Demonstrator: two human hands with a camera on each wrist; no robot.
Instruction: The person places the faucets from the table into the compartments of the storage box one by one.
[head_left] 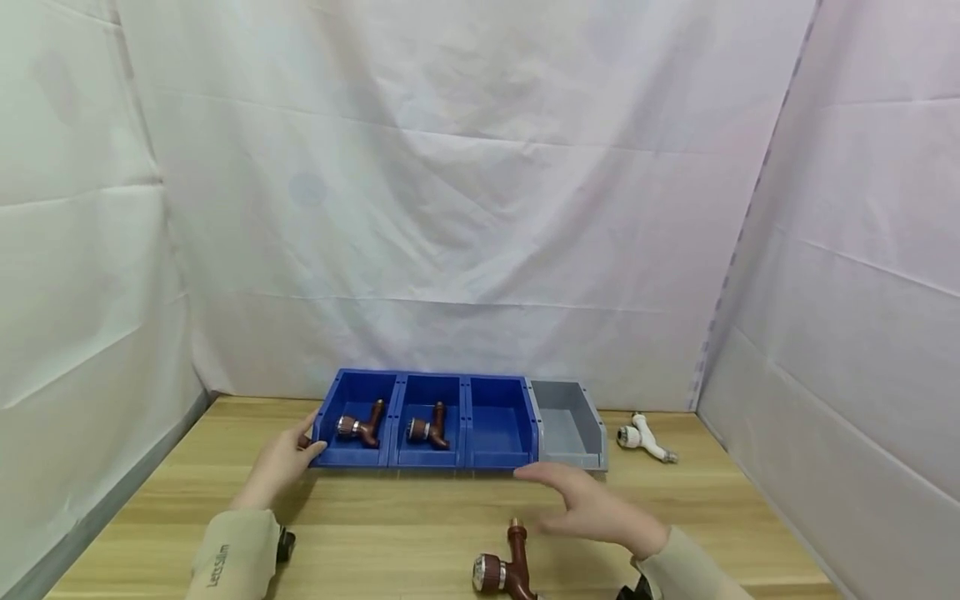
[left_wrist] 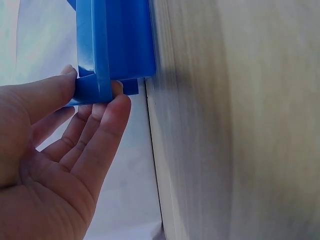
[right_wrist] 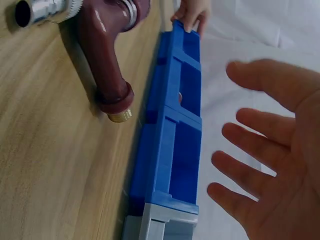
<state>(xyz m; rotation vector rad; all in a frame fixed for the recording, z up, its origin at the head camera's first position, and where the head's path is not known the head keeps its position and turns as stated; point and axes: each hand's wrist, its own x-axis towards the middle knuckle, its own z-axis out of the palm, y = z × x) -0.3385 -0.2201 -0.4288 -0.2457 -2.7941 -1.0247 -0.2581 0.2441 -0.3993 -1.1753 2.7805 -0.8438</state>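
My left hand (head_left: 281, 462) pinches the front left corner of a blue bin (left_wrist: 95, 50), with the thumb on one side of the wall and fingers on the other. Inside that leftmost bin lies a brown faucet (head_left: 366, 425) with a silver-rimmed knob; the second blue bin (head_left: 429, 460) holds another brown faucet (head_left: 431, 427). Over the table, my right hand (head_left: 592, 504) is spread and holds nothing. Closest to it is a third brown faucet (head_left: 517, 558), lying on the wood with its brass-coloured threaded end (right_wrist: 120, 116) showing.
The third blue bin (head_left: 501, 421) has nothing in it, nor does the grey bin (head_left: 573, 425) at the row's right end. A white faucet (head_left: 645, 437) lies right of the bins on the wooden table (head_left: 375, 525). White sheeting (head_left: 465, 208) hangs behind and at both sides.
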